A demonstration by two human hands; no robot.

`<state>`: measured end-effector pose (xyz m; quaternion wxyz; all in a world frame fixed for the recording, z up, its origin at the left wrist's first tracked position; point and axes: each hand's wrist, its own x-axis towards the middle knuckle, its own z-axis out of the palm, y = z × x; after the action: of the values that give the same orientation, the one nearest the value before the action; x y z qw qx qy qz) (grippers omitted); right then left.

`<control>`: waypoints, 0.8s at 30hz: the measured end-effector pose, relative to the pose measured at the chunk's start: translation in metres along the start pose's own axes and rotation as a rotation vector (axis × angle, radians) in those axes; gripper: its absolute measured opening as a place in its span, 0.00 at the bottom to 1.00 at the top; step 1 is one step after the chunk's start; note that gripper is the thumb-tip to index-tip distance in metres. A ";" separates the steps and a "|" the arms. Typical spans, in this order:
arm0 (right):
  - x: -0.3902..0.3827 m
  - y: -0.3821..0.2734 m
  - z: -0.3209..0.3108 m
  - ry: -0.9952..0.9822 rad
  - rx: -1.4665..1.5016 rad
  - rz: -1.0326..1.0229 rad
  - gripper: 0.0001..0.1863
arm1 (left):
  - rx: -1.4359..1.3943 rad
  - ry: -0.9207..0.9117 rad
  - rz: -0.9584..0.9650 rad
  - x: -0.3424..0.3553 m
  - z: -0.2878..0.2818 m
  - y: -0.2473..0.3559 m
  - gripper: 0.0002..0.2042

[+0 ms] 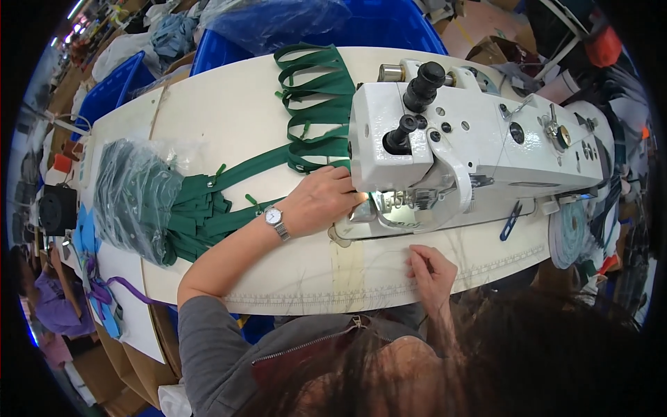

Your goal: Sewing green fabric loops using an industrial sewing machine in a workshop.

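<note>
My left hand (323,201), with a silver watch on its wrist, is at the front of the white sewing machine (410,167). Its fingers are closed at the lit needle area, on the end of a green zipper (326,147); the fingertips are partly hidden by the machine head. Green zippers lie in loops behind that hand, and one strip runs left to a bundle of green zippers (201,208) partly inside a clear plastic bag (132,198). My right hand (432,274) rests near the table's front edge, fingers loosely bent and apart, nothing visible in it.
Small blue-handled thread snips (511,221) lie right of the machine. A measuring tape strip (278,300) follows the front edge of the white table (229,94). Blue bins (389,28) stand behind it. Purple and blue ribbons (104,292) hang at the left edge.
</note>
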<state>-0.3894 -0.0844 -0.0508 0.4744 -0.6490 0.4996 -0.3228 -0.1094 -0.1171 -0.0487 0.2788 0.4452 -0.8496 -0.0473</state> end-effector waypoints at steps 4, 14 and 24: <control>-0.001 -0.001 -0.001 -0.001 0.031 0.021 0.08 | 0.036 -0.023 -0.023 -0.001 0.004 -0.008 0.03; -0.007 -0.003 0.004 -0.027 0.051 0.007 0.09 | 0.472 -0.181 -0.506 -0.025 -0.037 0.017 0.16; 0.000 -0.048 0.092 -0.483 0.366 0.098 0.13 | -1.695 0.404 -0.948 -0.026 -0.046 0.068 0.25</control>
<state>-0.2909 -0.0546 -0.0369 0.7035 -0.5858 0.3367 -0.2204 -0.1239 -0.0481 0.0007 0.5969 0.3922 -0.2054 -0.6691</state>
